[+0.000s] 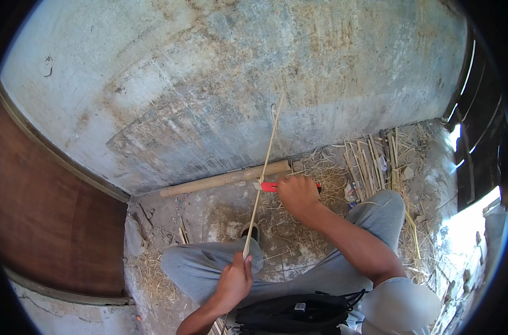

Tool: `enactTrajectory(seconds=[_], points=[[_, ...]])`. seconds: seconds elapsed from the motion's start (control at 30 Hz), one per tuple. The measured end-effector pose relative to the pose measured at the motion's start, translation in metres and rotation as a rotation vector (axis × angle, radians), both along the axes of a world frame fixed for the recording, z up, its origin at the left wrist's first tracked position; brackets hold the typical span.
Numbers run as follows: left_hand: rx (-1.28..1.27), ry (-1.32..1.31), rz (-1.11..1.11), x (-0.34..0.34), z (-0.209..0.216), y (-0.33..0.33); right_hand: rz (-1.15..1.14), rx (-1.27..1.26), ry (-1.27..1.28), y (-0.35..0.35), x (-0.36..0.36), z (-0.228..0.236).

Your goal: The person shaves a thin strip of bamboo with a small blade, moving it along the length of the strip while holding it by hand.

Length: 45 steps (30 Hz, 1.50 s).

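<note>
My left hand is closed around the lower end of a long, thin, pale bamboo strip. The strip slants up and away from me, its far end in front of the wall. In my right hand is a red utility knife, its handle wrapped by my fingers. The knife's blade meets the strip around its middle. Whether it cuts into the strip is too small to tell.
A thick bamboo pole lies along the foot of the stained wall. Several split bamboo sticks and curly shavings lie on the floor to the right. A brown door panel is at left; a black bag rests at my lap.
</note>
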<state>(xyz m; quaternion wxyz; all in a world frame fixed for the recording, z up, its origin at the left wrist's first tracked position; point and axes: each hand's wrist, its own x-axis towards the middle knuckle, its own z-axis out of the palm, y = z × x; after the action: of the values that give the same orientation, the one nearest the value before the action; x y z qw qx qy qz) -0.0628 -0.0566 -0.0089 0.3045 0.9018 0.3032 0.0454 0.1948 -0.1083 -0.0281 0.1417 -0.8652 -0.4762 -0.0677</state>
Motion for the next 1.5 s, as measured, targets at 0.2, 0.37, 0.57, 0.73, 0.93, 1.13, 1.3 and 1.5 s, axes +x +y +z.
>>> enactTrajectory(seconds=[0.2, 0.37, 0.57, 0.73, 0.93, 1.13, 1.3, 1.5], points=[[-0.008, 0.026, -0.028, -0.023, 0.005, 0.000, -0.022, -0.018, 0.023, 0.003, 0.002, -0.003], [-0.033, 0.040, -0.025, -0.039, 0.003, -0.001, -0.011, -0.028, 0.003, 0.005, 0.003, -0.004], [-0.026, 0.063, -0.023, -0.061, 0.001, 0.000, -0.066, -0.017, 0.061, 0.007, 0.007, -0.006], [-0.003, 0.081, -0.036, -0.089, -0.003, 0.003, -0.072, 0.028, -0.002, 0.007, 0.014, -0.014], [0.156, 0.015, -0.080, -0.129, -0.024, 0.007, -0.077, 0.046, 0.021, 0.008, 0.015, -0.012], [0.052, 0.103, 0.008, -0.147, -0.030, 0.003, -0.073, 0.025, 0.010, 0.004, 0.022, -0.010], [0.024, 0.163, 0.041, -0.165, -0.027, 0.002, -0.078, 0.025, 0.012, 0.008, 0.013, -0.012], [0.032, 0.096, 0.023, -0.184, -0.029, -0.008, -0.115, 0.051, 0.022, 0.006, 0.028, -0.019]])
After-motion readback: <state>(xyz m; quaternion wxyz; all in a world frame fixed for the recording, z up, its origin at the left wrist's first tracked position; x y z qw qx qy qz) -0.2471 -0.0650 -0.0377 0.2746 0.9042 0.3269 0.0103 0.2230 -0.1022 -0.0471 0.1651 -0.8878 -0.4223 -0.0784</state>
